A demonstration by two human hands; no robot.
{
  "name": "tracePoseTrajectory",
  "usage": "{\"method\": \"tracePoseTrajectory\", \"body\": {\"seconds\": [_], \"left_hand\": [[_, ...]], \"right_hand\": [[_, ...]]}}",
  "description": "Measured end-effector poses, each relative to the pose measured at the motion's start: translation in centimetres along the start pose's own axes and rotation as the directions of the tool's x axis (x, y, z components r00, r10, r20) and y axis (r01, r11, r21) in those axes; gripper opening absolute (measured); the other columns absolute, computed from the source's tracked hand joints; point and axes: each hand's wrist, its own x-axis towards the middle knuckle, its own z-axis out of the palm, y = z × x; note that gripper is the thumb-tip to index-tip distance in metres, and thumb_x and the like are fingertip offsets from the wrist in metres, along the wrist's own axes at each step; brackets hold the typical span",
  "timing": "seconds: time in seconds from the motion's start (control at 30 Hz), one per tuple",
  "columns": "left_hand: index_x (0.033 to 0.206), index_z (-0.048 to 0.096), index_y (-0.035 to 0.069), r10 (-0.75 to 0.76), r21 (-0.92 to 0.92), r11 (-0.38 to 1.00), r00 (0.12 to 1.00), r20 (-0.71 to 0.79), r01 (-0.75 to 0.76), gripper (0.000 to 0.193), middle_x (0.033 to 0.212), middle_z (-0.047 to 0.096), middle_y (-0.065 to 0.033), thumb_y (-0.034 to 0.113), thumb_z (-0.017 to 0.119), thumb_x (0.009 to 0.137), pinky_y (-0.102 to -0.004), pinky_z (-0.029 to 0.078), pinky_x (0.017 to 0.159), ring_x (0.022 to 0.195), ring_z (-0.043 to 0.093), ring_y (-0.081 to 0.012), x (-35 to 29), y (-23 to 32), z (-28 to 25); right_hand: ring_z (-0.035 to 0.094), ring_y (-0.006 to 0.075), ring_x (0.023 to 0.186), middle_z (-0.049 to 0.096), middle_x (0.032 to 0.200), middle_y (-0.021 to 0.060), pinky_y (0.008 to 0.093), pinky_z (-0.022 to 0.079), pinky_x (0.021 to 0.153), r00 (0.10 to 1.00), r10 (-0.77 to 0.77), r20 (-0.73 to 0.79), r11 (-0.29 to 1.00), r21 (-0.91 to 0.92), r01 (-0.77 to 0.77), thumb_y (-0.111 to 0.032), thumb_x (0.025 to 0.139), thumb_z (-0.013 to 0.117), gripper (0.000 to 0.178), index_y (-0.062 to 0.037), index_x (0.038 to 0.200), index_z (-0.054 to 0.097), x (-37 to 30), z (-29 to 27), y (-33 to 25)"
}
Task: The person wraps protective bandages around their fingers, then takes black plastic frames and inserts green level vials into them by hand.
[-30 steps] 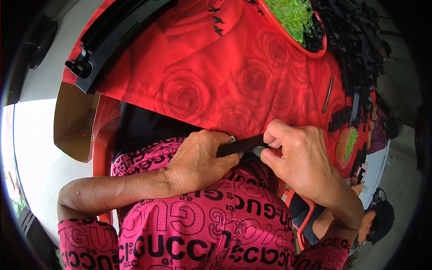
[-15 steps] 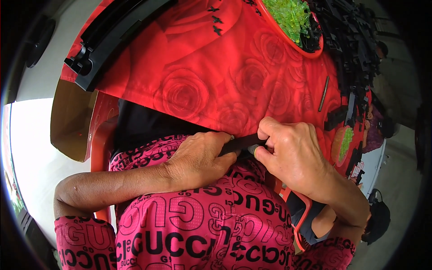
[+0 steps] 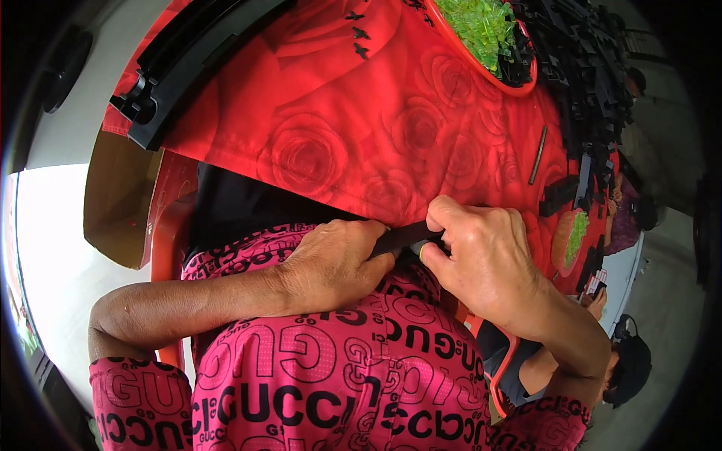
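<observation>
Between my hands, just off the near edge of the red rose-patterned tablecloth, is a narrow black plastic strip. My left hand is closed on its left end, thumb below and fingers above. My right hand pinches the other end, and a ring shows on one finger. The strip tilts slightly up to the right, above my lap. My fingers and palms hide both of its ends, so its full shape cannot be made out.
A long black plastic housing lies at the far left. A red basket with green translucent pieces stands at the far right, beside heaped black parts. Nearby are a thin rod and small black crosses. Another person sits at right.
Both hands keep their grip on the strip, with the right hand shifted very slightly left. At right, the other person's hand has come into sight by the table edge.
</observation>
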Motion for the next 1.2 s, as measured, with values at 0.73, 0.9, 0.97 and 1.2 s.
{"method": "tracePoseTrajectory", "body": {"seconds": [0.73, 0.9, 0.97, 1.2], "left_hand": [[0.095, 0.067, -0.004, -0.009, -0.006, 1.000, 1.000, 0.002, 0.009, 0.033, 0.081, 0.069, -0.0283, 0.028, 0.059, 0.092, -0.0547, 0.054, 0.080, 0.083, 0.069, -0.0468, -0.1, 0.0, -0.2], [0.097, 0.067, -0.004, 0.059, 0.038, 0.998, 0.997, -0.053, -0.057, 0.032, 0.082, 0.069, -0.0291, 0.028, 0.059, 0.093, -0.0558, 0.054, 0.079, 0.084, 0.069, -0.0467, 0.1, -0.4, 0.4], [0.097, 0.067, -0.003, 0.038, 0.050, 0.998, 0.999, -0.032, -0.036, 0.032, 0.082, 0.069, -0.0294, 0.027, 0.059, 0.093, -0.0557, 0.054, 0.079, 0.084, 0.069, -0.0468, 0.2, -0.1, 0.2], [0.096, 0.067, -0.003, 0.014, 0.026, 1.000, 0.999, -0.029, -0.013, 0.031, 0.082, 0.069, -0.0283, 0.027, 0.060, 0.093, -0.0548, 0.054, 0.078, 0.082, 0.069, -0.0464, 0.2, -0.4, 0.4]], "right_hand": [[0.068, 0.0378, 0.065, 0.064, 0.067, 0.0152, 0.0479, 0.052, 0.059, 0.996, 0.086, 0.018, 0.994, 0.062, -0.087, -0.007, 0.078, 0.075, 0.024, -0.0018, 0.090, 0.056, 0.0, 0.0, -0.1], [0.068, 0.0375, 0.066, 0.065, 0.070, 0.0170, 0.0473, 0.054, 0.059, 0.999, 0.006, -0.042, 1.000, -0.024, -0.007, -0.005, 0.076, 0.074, 0.025, -0.0017, 0.089, 0.053, -0.3, 0.8, -0.1], [0.068, 0.0382, 0.066, 0.065, 0.071, 0.0188, 0.0472, 0.054, 0.059, 0.999, 0.004, -0.047, 1.000, -0.023, -0.005, -0.006, 0.076, 0.075, 0.027, -0.0017, 0.090, 0.052, -0.3, 0.9, 0.0], [0.068, 0.0386, 0.063, 0.064, 0.064, 0.0145, 0.0485, 0.053, 0.058, 0.998, 0.056, 0.019, 0.998, -0.016, -0.056, -0.008, 0.079, 0.077, 0.028, -0.0025, 0.095, 0.054, 0.3, -0.1, 0.1]]}}
